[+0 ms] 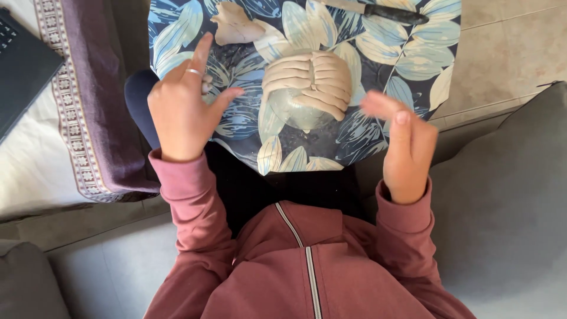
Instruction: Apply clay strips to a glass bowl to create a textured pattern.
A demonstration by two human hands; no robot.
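Observation:
A rounded clay form [307,88] covered with rows of pale clay strips rests on a leaf-patterned board [407,65] on my lap. My left hand [183,106], with a ring on one finger, hovers to the left of the form, fingers spread and holding nothing. My right hand [404,145] is raised to the right of the form, fingers apart and blurred, also holding nothing. A lump of raw clay [233,23] lies at the board's far left. A dark-handled knife [378,10] lies at the board's far edge.
A purple patterned cloth [88,88] drapes over a cushion on the left, with a dark laptop [20,65] at the far left. Grey sofa cushions [508,195] lie to the right. Tiled floor [514,41] shows beyond the board.

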